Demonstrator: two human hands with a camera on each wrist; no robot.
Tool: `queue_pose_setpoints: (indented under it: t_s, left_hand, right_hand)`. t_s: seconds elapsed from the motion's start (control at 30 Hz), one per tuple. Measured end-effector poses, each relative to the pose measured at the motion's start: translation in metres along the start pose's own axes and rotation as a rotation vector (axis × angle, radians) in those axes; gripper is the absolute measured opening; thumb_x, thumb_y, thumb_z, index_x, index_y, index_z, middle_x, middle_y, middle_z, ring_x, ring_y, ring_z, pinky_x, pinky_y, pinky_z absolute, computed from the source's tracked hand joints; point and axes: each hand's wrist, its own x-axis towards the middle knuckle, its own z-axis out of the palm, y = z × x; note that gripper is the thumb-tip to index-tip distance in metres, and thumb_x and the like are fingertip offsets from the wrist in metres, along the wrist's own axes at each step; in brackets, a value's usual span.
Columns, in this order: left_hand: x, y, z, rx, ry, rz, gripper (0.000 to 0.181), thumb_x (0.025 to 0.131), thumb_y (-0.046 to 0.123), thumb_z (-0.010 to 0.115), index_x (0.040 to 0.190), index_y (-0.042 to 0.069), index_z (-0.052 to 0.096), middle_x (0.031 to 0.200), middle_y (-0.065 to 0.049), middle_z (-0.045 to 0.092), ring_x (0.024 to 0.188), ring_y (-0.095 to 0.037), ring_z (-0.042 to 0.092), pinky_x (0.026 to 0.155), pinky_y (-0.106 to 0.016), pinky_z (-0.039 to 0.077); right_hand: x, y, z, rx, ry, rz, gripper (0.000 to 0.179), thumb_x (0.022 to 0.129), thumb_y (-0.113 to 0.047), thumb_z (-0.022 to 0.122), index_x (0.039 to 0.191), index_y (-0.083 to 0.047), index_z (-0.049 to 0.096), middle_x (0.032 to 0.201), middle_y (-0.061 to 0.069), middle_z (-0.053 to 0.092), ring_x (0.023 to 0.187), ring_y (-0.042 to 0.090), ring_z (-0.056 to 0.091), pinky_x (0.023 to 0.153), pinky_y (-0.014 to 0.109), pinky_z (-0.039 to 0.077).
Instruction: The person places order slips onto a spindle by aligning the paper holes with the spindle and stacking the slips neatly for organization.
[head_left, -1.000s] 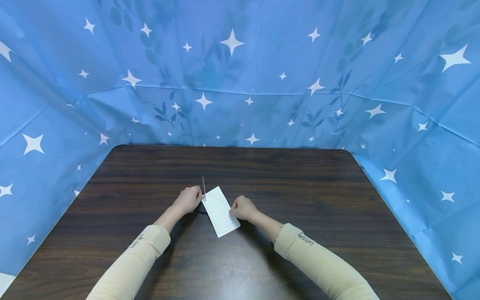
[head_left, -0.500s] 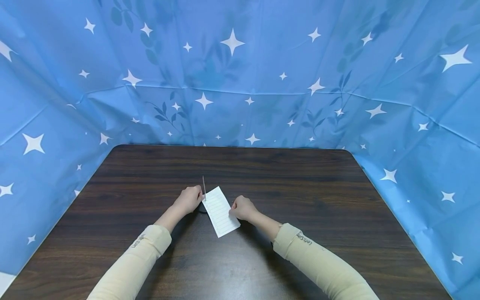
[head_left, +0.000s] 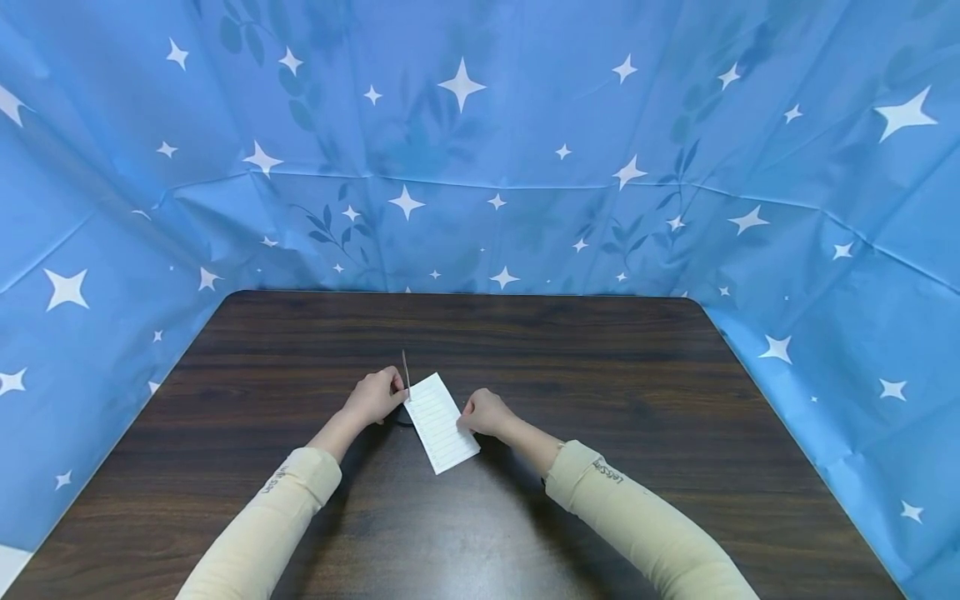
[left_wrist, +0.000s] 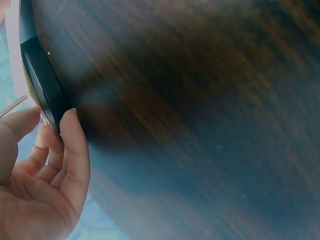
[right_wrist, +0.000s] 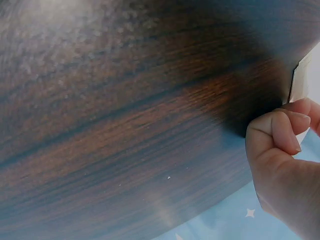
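My left hand (head_left: 375, 396) grips the edge of a black base (left_wrist: 42, 75) between thumb and fingers. A thin metal rod (head_left: 406, 373) stands up from there, leaning slightly left, so the thing looks like a bill spike. Beside it lies a small stack of white lined paper (head_left: 442, 425), its upper left corner at the rod's foot and partly over the base; whether the rod pierces it cannot be told. My right hand (head_left: 489, 415) pinches the paper's right edge, fingers curled, as the right wrist view also shows. The paper hides most of the base in the head view.
A dark wood-grain table (head_left: 600, 375) spreads beneath both hands. Behind it and along the sides hangs a blue curtain (head_left: 525, 233) with white stars. Light sleeves (head_left: 258, 525) cover both forearms.
The fingers of my left hand have shifted and spread a little at the base. The rod's top leans slightly further left. My right hand and the paper stay nearly still.
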Motion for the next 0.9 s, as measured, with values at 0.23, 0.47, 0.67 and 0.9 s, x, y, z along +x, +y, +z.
queue_pose_setpoints:
  t_s: [0.23,0.47,0.67,0.9]
  left_hand:
    - [-0.002,0.0,-0.004,-0.039,-0.009,-0.029,0.012,0.092,0.018,0.057,0.094,0.007,0.053,0.056,0.0,0.042,0.044,-0.016,0.052,0.044,-0.026,0.045]
    - [-0.005,0.003,-0.007,-0.047,0.0,-0.034,0.016,0.093,0.022,0.056,0.097,0.007,0.055,0.053,0.001,0.044,0.042,-0.014,0.049,0.044,-0.025,0.041]
    - [-0.006,0.0,-0.007,-0.046,0.036,-0.019,0.018,0.093,0.024,0.057,0.096,0.006,0.057,0.052,0.0,0.046,0.041,-0.013,0.045,0.043,-0.025,0.035]
    - [-0.009,-0.004,-0.004,-0.1,0.129,0.017,0.015,0.093,0.019,0.057,0.091,0.004,0.061,0.053,0.0,0.049,0.038,-0.011,0.047,0.046,-0.025,0.038]
  right_hand:
    - [0.0,0.0,-0.001,0.057,-0.009,0.03,0.013,0.08,-0.003,0.067,0.069,0.001,0.06,0.054,-0.001,0.049,0.048,0.009,0.037,0.044,0.018,0.029]
    - [0.003,-0.001,-0.002,0.113,-0.009,0.08,0.016,0.081,-0.004,0.067,0.075,-0.004,0.053,0.056,0.0,0.049,0.045,0.008,0.035,0.039,0.017,0.027]
    - [0.004,0.002,-0.006,0.175,-0.021,0.077,0.017,0.082,-0.003,0.066,0.071,-0.005,0.053,0.054,0.001,0.048,0.042,0.008,0.033,0.038,0.016,0.025]
    - [0.001,0.004,-0.013,0.259,0.003,0.065,0.015,0.086,-0.005,0.064,0.075,-0.004,0.053,0.055,0.001,0.047,0.042,0.008,0.035,0.039,0.016,0.027]
